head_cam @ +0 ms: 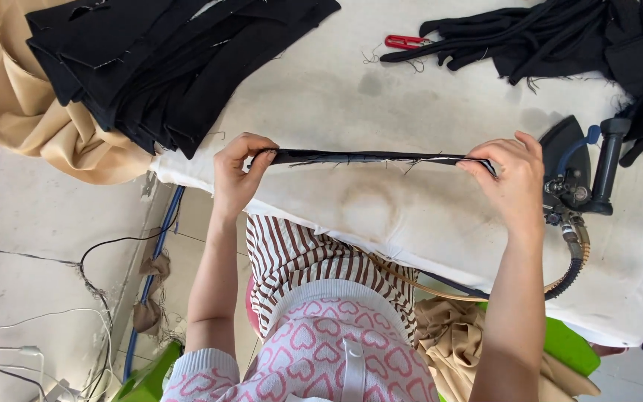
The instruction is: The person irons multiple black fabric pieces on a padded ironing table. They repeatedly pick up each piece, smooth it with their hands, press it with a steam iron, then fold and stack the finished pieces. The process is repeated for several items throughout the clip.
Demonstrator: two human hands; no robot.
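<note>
Along the near edge of the padded white worktop (426,223) you stretch a narrow black fabric strip (366,157) taut: your left hand (238,170) pinches one end, your right hand (511,177) pinches the other. Just beyond your right hand a black steam iron (578,167) rests. Farther back, a stack of black cut pieces (165,59) fills the far left corner, red thread snips (405,42) lie beside tangled black strips (560,37).

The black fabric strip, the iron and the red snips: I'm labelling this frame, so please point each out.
black fabric strip (366,157), head view, middle of its stretched length.
iron (568,152), head view, dark body.
red snips (403,42), head view, red handle.
</note>
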